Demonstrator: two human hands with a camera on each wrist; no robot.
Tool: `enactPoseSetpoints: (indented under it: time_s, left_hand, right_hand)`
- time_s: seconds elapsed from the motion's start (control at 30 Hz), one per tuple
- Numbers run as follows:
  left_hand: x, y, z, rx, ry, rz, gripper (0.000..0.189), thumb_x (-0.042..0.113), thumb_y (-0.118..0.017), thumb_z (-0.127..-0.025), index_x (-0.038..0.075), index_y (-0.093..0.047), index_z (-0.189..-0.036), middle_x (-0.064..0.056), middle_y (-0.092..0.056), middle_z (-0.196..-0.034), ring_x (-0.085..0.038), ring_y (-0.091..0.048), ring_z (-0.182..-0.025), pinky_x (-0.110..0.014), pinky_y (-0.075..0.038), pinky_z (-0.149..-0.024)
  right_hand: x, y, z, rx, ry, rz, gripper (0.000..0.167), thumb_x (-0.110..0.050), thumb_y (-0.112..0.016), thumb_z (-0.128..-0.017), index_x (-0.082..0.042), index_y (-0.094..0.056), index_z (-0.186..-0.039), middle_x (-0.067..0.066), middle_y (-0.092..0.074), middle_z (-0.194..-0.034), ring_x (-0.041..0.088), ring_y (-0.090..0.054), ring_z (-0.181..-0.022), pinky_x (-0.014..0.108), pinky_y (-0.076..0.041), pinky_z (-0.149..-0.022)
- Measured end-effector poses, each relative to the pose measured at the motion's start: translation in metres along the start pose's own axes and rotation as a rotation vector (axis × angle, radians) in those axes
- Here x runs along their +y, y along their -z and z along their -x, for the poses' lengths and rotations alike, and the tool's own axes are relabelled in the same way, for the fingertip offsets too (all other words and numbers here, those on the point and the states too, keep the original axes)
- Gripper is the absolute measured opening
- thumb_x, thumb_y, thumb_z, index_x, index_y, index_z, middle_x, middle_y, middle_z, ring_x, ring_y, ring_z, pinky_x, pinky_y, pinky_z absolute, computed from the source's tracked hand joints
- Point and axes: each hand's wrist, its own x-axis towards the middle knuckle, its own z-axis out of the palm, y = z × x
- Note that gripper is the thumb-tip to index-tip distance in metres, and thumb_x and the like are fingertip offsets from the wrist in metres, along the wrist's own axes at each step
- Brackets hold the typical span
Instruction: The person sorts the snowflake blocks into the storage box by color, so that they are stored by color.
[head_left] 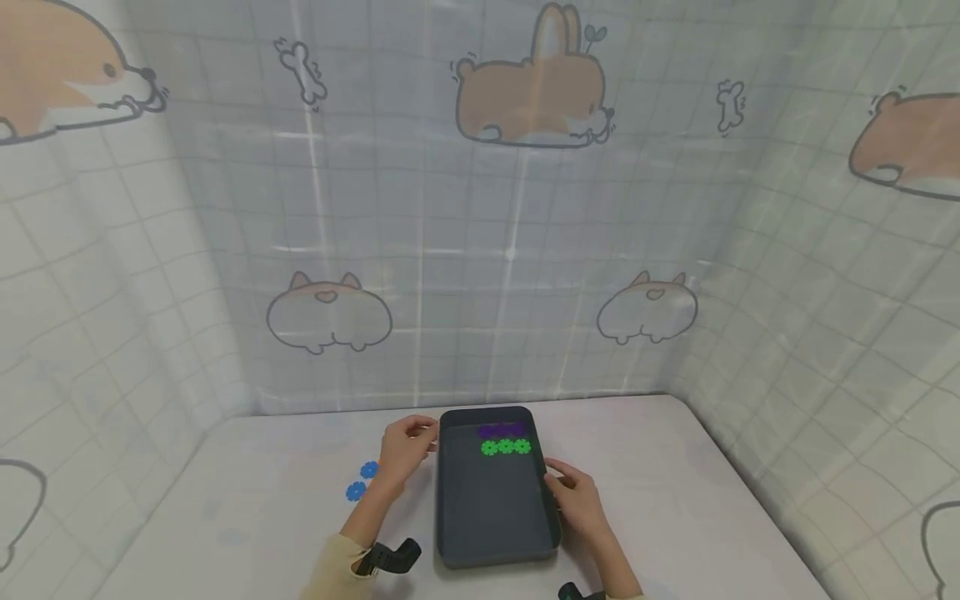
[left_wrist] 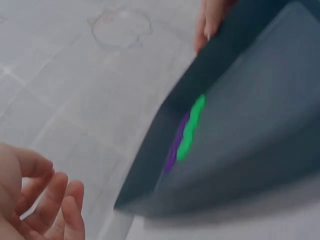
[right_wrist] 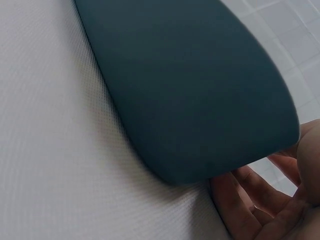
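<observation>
A dark grey rectangular tray [head_left: 495, 508] lies lengthwise on the white table. Near its far right corner sit three green flower-shaped pieces [head_left: 506, 447] in a row, with a row of purple pieces [head_left: 501, 430] just behind. My right hand [head_left: 579, 500] holds the tray's right side; the right wrist view has its fingers [right_wrist: 260, 187] against the tray's lower edge and the thumb higher up. Beside the tray's far left side is my left hand [head_left: 405, 450]. In the left wrist view its fingers [left_wrist: 52, 205] are loosely bent, apart from the tray, holding nothing.
Two blue flower-shaped pieces [head_left: 356, 491] lie on the table [head_left: 255, 500] left of my left hand. A bit of orange shows beside that hand, mostly hidden. Light curtains [head_left: 480, 225] with printed animals and grid lines surround the table at the back and both sides.
</observation>
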Motion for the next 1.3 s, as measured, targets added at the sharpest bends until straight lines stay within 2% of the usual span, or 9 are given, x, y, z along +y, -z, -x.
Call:
enactPoseSetpoints:
  time_s: [0.13,0.2,0.5,0.63,0.77,0.97,1.2,1.3]
  left_hand:
    - [-0.014,0.019,0.002,0.027,-0.04,-0.102,0.015,0.015,-0.07,-0.09,0.004,-0.072,-0.1,-0.01,-0.07,-0.085,-0.028,-0.069,-0.074,-0.027,-0.056,-0.06]
    - [-0.022,0.029,0.004,0.03,-0.041,-0.132,0.015,0.015,-0.07,-0.09,0.004,-0.072,-0.099,-0.01,-0.069,-0.085,-0.026,-0.069,-0.073,-0.025,-0.055,-0.061]
    - [-0.047,0.071,0.019,0.074,0.005,-0.308,0.017,0.018,-0.069,-0.09,0.006,-0.073,-0.1,-0.004,-0.068,-0.089,-0.021,-0.059,-0.08,-0.027,-0.05,-0.062]
    - [-0.053,0.086,0.024,0.063,0.024,-0.35,0.02,0.018,-0.07,-0.09,0.004,-0.072,-0.105,-0.006,-0.068,-0.095,-0.023,-0.06,-0.085,-0.026,-0.053,-0.065]
    - [-0.059,0.1,0.026,0.035,0.05,-0.415,0.023,0.017,-0.072,-0.088,0.003,-0.071,-0.106,-0.006,-0.067,-0.095,-0.022,-0.061,-0.083,-0.028,-0.055,-0.065]
    - [-0.066,0.114,0.029,-0.034,0.101,-0.49,0.026,0.015,-0.075,-0.083,0.001,-0.071,-0.105,-0.006,-0.065,-0.09,-0.02,-0.059,-0.078,-0.036,-0.054,-0.068]
    - [-0.072,0.12,0.027,-0.102,0.166,-0.55,0.035,0.018,-0.081,-0.077,0.007,-0.07,-0.109,-0.008,-0.065,-0.1,-0.024,-0.058,-0.088,-0.045,-0.053,-0.078]
    - [-0.074,0.121,0.026,-0.118,0.168,-0.561,0.04,0.018,-0.083,-0.075,0.006,-0.07,-0.111,-0.009,-0.065,-0.1,-0.025,-0.058,-0.089,-0.047,-0.053,-0.078]
  right_hand:
    - [0.001,0.0,0.0,0.0,0.004,-0.001,0.037,-0.02,-0.062,-0.096,-0.006,-0.062,-0.13,0.013,-0.068,-0.097,0.021,-0.063,-0.072,0.033,-0.054,-0.061]
    - [0.002,0.0,0.0,-0.001,0.007,0.0,0.037,-0.02,-0.062,-0.096,-0.006,-0.061,-0.13,0.013,-0.068,-0.097,0.022,-0.063,-0.072,0.033,-0.054,-0.061]
    - [0.002,-0.003,0.001,0.0,0.005,0.004,0.036,-0.018,-0.061,-0.097,-0.005,-0.061,-0.131,0.015,-0.068,-0.099,0.022,-0.063,-0.074,0.034,-0.055,-0.062]
    - [0.001,-0.003,0.002,0.005,0.008,0.007,0.039,-0.022,-0.062,-0.097,-0.005,-0.06,-0.132,0.015,-0.068,-0.1,0.021,-0.063,-0.075,0.034,-0.054,-0.061]
    - [0.0,-0.002,0.002,0.011,0.009,0.01,0.039,-0.024,-0.062,-0.096,-0.006,-0.06,-0.131,0.014,-0.068,-0.099,0.021,-0.062,-0.074,0.033,-0.053,-0.061]
    - [-0.001,-0.003,0.003,0.02,-0.018,0.011,0.038,-0.022,-0.062,-0.096,-0.007,-0.061,-0.131,0.013,-0.068,-0.1,0.02,-0.062,-0.075,0.032,-0.053,-0.062]
    - [-0.002,-0.002,0.002,0.018,-0.016,0.007,0.037,-0.022,-0.062,-0.097,-0.007,-0.061,-0.131,0.013,-0.067,-0.1,0.02,-0.062,-0.075,0.032,-0.053,-0.06]
    - [-0.001,-0.002,0.002,0.012,-0.002,0.003,0.038,-0.022,-0.062,-0.097,-0.006,-0.061,-0.131,0.014,-0.067,-0.1,0.02,-0.062,-0.074,0.033,-0.054,-0.059]
